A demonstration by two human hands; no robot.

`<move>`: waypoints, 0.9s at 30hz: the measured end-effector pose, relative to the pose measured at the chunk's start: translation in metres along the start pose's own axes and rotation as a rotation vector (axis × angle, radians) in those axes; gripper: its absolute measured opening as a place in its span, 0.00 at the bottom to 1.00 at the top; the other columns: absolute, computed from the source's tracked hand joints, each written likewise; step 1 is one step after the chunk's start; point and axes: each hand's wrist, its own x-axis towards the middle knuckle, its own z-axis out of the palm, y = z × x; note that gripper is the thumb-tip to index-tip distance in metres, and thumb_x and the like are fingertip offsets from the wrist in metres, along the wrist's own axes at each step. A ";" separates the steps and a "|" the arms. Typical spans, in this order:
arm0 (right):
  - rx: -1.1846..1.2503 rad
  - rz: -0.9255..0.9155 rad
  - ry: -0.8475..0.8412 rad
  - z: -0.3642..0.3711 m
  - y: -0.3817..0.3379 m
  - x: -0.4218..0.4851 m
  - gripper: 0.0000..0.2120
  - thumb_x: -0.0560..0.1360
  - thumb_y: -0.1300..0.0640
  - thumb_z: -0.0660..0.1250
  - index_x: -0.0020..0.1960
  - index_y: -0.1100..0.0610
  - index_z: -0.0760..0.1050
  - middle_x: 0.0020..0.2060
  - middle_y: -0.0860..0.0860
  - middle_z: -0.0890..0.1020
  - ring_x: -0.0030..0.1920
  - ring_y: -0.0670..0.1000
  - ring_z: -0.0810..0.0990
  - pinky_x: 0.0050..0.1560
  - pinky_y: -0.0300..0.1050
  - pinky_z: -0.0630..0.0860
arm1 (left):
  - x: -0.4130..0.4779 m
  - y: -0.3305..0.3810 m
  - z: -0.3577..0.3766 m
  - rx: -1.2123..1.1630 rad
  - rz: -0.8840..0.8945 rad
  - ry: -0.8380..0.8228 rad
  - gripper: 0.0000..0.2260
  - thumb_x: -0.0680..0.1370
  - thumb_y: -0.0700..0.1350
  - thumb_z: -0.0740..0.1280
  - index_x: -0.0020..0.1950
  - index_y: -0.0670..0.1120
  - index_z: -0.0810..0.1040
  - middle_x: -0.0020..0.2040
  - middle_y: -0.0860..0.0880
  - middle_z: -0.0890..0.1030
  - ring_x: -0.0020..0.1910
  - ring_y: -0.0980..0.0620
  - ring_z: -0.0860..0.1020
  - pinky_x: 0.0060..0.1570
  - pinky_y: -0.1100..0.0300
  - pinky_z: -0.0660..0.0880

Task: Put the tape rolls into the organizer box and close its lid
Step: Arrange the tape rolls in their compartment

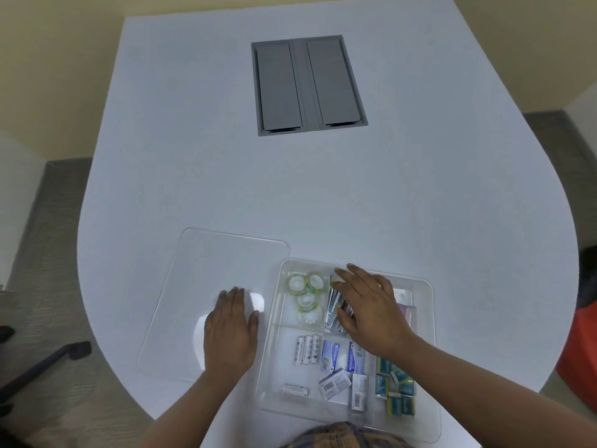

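Resting flat on the clear lid [206,286], my left grip [231,331] has its fingers spread and pinches nothing; the lid lies on the white surface [323,195] just left of the organizer box [431,305], not on it. My right grip [368,308] reaches into the box with fingers spread, palm down over the far middle compartment, covering a stack of silvery flat items [332,307]; I cannot tell whether the fingertips touch them. The tape rolls [306,294], four of them with clear-green edges, sit together in the box's far left compartment, touching one another. Nearer me, the batteries [307,349] lie side by side in the left compartment, small blue-and-white packets [342,367] fill the middle one, and teal boxes [395,389] crowd the right. A grey recessed panel [308,85] sits well apart at the far end.
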 end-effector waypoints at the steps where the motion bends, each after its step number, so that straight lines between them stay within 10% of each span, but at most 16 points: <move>1: 0.014 -0.017 0.007 -0.002 -0.007 0.000 0.21 0.73 0.51 0.68 0.66 0.53 0.74 0.66 0.50 0.76 0.67 0.54 0.72 0.64 0.52 0.64 | -0.003 -0.009 0.003 0.031 0.010 -0.063 0.34 0.77 0.63 0.45 0.76 0.43 0.58 0.77 0.44 0.60 0.77 0.43 0.56 0.71 0.44 0.59; 6: 0.110 0.115 -0.237 -0.008 -0.041 0.015 0.26 0.76 0.51 0.64 0.73 0.50 0.62 0.66 0.49 0.73 0.61 0.55 0.77 0.53 0.52 0.77 | -0.010 -0.034 0.023 0.113 0.068 -0.253 0.41 0.67 0.74 0.29 0.73 0.50 0.30 0.76 0.52 0.31 0.74 0.49 0.30 0.74 0.45 0.40; 17: -0.089 0.319 -0.272 0.008 -0.064 0.051 0.12 0.76 0.53 0.63 0.58 0.53 0.68 0.47 0.52 0.81 0.40 0.58 0.80 0.36 0.46 0.71 | -0.003 -0.040 0.029 0.087 0.078 -0.327 0.42 0.65 0.73 0.26 0.71 0.48 0.26 0.73 0.52 0.26 0.71 0.49 0.25 0.72 0.43 0.36; 27: -0.145 0.267 -0.232 0.009 -0.077 0.071 0.07 0.72 0.60 0.64 0.47 0.51 0.69 0.37 0.53 0.81 0.36 0.59 0.78 0.34 0.46 0.70 | 0.003 -0.041 0.028 0.076 0.089 -0.429 0.37 0.78 0.66 0.44 0.70 0.47 0.25 0.70 0.51 0.23 0.72 0.45 0.25 0.71 0.41 0.34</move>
